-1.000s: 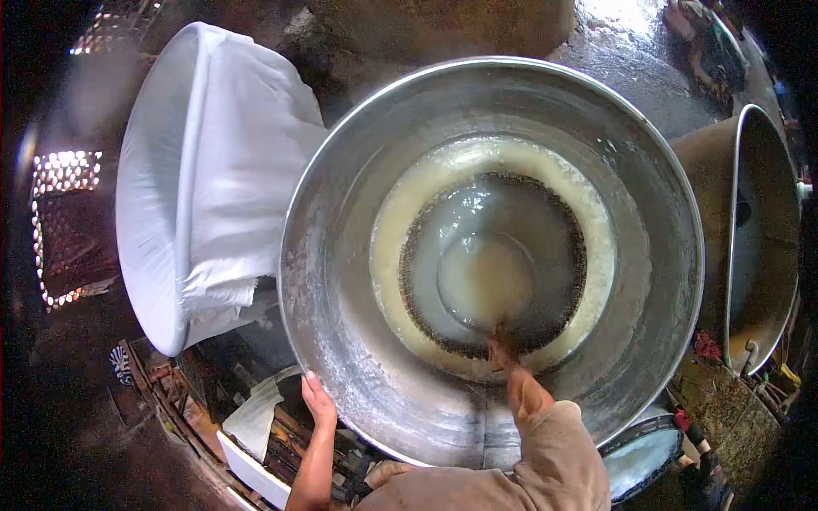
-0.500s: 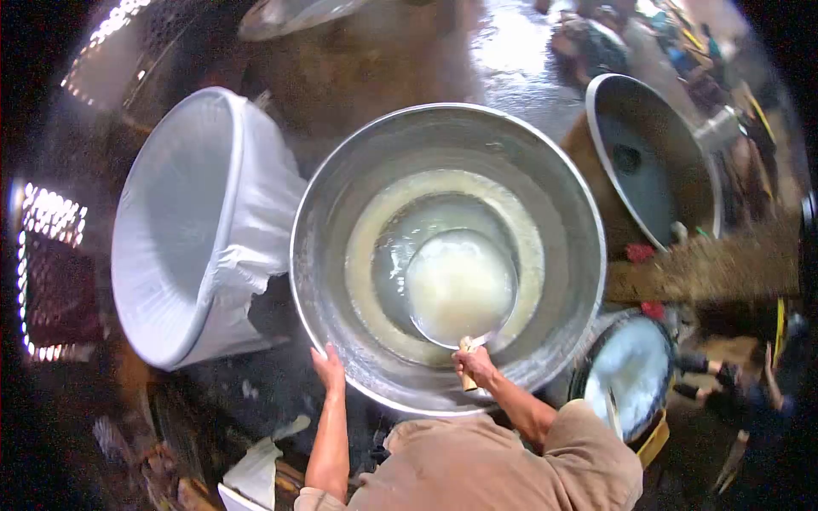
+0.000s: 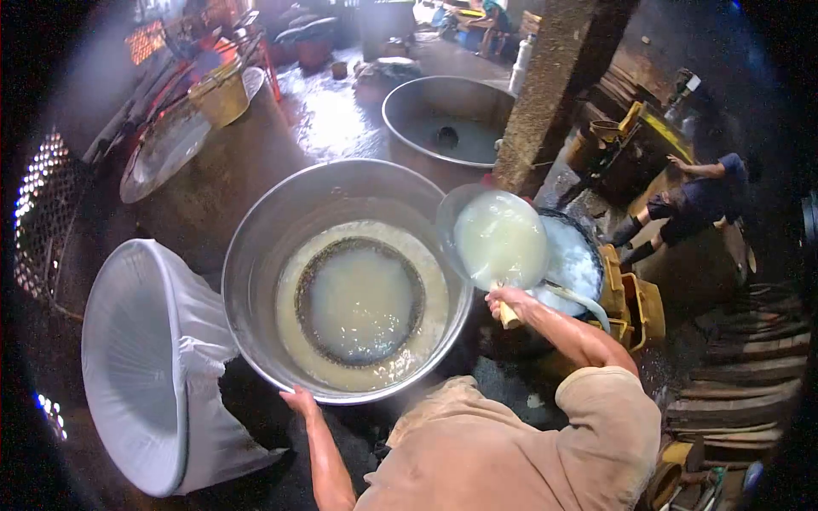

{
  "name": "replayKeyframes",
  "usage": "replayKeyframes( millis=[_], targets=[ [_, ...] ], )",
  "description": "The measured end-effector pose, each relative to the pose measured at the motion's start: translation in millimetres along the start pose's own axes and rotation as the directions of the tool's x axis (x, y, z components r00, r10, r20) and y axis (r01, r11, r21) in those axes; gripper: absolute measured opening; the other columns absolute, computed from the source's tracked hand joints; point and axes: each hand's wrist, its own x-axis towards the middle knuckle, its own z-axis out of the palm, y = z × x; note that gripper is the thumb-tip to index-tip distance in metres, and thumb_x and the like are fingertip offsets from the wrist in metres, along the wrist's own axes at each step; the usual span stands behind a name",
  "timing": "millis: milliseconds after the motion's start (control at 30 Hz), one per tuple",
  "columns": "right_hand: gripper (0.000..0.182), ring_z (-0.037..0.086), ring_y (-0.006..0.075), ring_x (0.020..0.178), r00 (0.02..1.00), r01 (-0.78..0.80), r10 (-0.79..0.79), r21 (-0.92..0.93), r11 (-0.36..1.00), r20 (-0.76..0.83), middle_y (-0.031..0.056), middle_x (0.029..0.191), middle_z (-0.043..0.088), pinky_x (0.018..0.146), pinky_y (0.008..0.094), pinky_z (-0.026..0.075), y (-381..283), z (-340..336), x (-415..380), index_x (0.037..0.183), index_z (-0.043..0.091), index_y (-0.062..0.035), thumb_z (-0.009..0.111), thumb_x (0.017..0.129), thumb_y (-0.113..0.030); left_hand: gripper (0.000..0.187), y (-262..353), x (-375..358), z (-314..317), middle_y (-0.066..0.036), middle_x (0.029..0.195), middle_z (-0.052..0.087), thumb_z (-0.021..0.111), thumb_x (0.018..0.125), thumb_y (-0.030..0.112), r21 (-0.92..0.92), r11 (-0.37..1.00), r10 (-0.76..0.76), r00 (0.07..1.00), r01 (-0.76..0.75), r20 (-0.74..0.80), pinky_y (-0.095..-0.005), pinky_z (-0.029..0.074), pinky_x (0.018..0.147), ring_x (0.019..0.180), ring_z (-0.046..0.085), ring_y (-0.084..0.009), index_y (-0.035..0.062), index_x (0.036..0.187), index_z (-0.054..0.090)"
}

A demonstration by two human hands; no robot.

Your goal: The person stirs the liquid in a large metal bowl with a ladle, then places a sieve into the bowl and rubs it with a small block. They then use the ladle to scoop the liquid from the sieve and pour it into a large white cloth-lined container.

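Note:
My right hand (image 3: 507, 300) is closed around the short wooden handle of a wide, round ladle (image 3: 447, 223). Cloudy pale liquid (image 3: 501, 238) fills much of its bowl. The ladle hangs over the right rim of a big metal vat (image 3: 256, 247) and partly covers a dark-rimmed tub (image 3: 573, 255) of white, frothy liquid. Inside the vat lies more cloudy liquid (image 3: 360, 298), with a pale ring around a darker circle. My left hand (image 3: 300, 402) touches the vat's near rim, its fingers stretched against the metal.
A large cloth-lined container (image 3: 136, 366) stands tilted-looking at left. Behind the vat are another metal vat (image 3: 405, 128) and a rough post (image 3: 554, 94). Yellow containers (image 3: 643, 307) sit right of the tub. A person (image 3: 690, 196) is farther right, near stacked wood (image 3: 737, 375).
My right hand has lifted the ladle out of the vat and swung it right, toward the tub. My left hand stays at the rim. The view has turned and shifted.

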Motion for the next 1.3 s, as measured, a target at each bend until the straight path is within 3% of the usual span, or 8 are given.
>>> replayKeyframes(
  millis=[400, 533, 667, 733, 933, 1067, 1133, 1300],
  targets=[
    [0.016, 0.041, 0.0075, 0.043, 0.861, -0.328, -0.070, 0.656, 0.679, 0.503, -0.0014, 0.052, 0.042, 0.040, 0.0193, 0.039, -53, -7, -30, 0.070, 0.044, -0.0012, 0.048, 0.081, -0.012, 0.052, 32, -9, -11, -0.031, 0.115, 0.042, 0.047, 0.077, 0.012, -0.045, 0.973, -0.218, 0.967, 0.225, 0.131, -0.0425, 0.033, 0.091, 0.107, 0.042, -0.0415, -0.0117, 0.119, 0.029],
    [0.010, 0.041, 0.0068, 0.044, 0.838, -0.126, -0.300, 0.698, 0.705, 0.455, -0.0007, 0.057, 0.043, 0.039, 0.0190, 0.038, -42, 32, -9, 0.074, 0.044, -0.0017, 0.050, 0.078, -0.008, 0.051, 42, -14, -11, -0.029, 0.111, 0.044, 0.049, 0.076, 0.011, -0.122, 0.957, -0.253, 0.962, 0.265, 0.108, -0.0432, 0.035, 0.089, 0.104, 0.045, -0.0402, -0.0097, 0.118, 0.029],
    [0.008, 0.039, 0.0036, 0.043, 0.895, 0.188, -0.334, 0.428, 0.884, 0.297, -0.0034, 0.056, 0.041, 0.039, 0.0166, 0.036, -3, 96, 24, 0.076, 0.046, -0.0069, 0.054, 0.079, -0.010, 0.054, 0, -1, -1, -0.029, 0.110, 0.044, 0.052, 0.077, 0.013, -0.029, 0.965, -0.256, 0.962, 0.260, 0.097, -0.0436, 0.035, 0.087, 0.102, 0.046, -0.0408, -0.0093, 0.120, 0.027],
    [0.009, 0.041, 0.0054, 0.043, 0.945, 0.116, -0.194, 0.285, 0.951, 0.262, -0.0031, 0.056, 0.042, 0.038, 0.0179, 0.037, 22, 120, 52, 0.078, 0.047, -0.0064, 0.055, 0.078, -0.010, 0.054, -9, -5, 1, -0.030, 0.108, 0.046, 0.052, 0.078, 0.014, 0.007, 0.991, -0.132, 0.991, 0.132, -0.002, -0.0427, 0.034, 0.088, 0.104, 0.044, -0.0408, -0.0107, 0.119, 0.028],
    [0.009, 0.043, 0.0148, 0.039, 0.998, 0.048, -0.057, -0.421, 0.906, -0.008, 0.0043, 0.051, 0.043, 0.034, 0.0290, 0.038, 66, 137, 215, 0.072, 0.044, -0.0013, 0.053, 0.071, 0.003, 0.050, 55, -16, -17, -0.033, 0.108, 0.045, 0.051, 0.080, 0.019, 0.157, 0.959, -0.229, 0.972, 0.234, -0.050, -0.0394, 0.033, 0.089, 0.104, 0.044, -0.0414, -0.0155, 0.112, 0.035],
    [0.026, 0.058, 0.0318, 0.059, 0.936, 0.028, -0.344, -0.956, 0.291, -0.077, 0.0181, 0.068, 0.058, 0.053, 0.0420, 0.047, 25, 129, 360, 0.087, 0.050, 0.0045, 0.059, 0.067, -0.008, 0.052, 49, -16, -17, -0.033, 0.107, 0.046, 0.051, 0.080, 0.020, 0.173, 0.950, -0.258, 0.965, 0.261, -0.037, -0.0389, 0.033, 0.089, 0.103, 0.045, -0.0424, -0.0165, 0.113, 0.034],
    [0.032, 0.058, 0.0383, 0.072, 0.749, 0.128, -0.647, -0.989, -0.068, 0.142, 0.0234, 0.077, 0.058, 0.063, 0.0454, 0.047, -9, 165, 355, 0.095, 0.045, 0.0057, 0.057, 0.069, -0.008, 0.051, 40, -20, -17, -0.033, 0.106, 0.047, 0.051, 0.080, 0.020, 0.288, 0.931, -0.201, 0.974, 0.223, -0.104, -0.0402, 0.033, 0.088, 0.101, 0.045, -0.0430, -0.0165, 0.112, 0.036],
    [0.042, 0.055, 0.0400, 0.081, 0.838, 0.028, -0.531, -0.983, -0.183, 0.123, 0.0258, 0.087, 0.056, 0.071, 0.0452, 0.045, -40, 191, 383, 0.105, 0.035, 0.0054, 0.058, 0.071, -0.007, 0.040, 68, -17, -15, -0.020, 0.098, 0.053, 0.052, 0.080, 0.019, 0.062, 0.943, -0.323, 0.944, 0.327, -0.063, -0.0347, 0.037, 0.081, 0.087, 0.051, -0.0279, -0.0078, 0.107, 0.042]
  ],
)
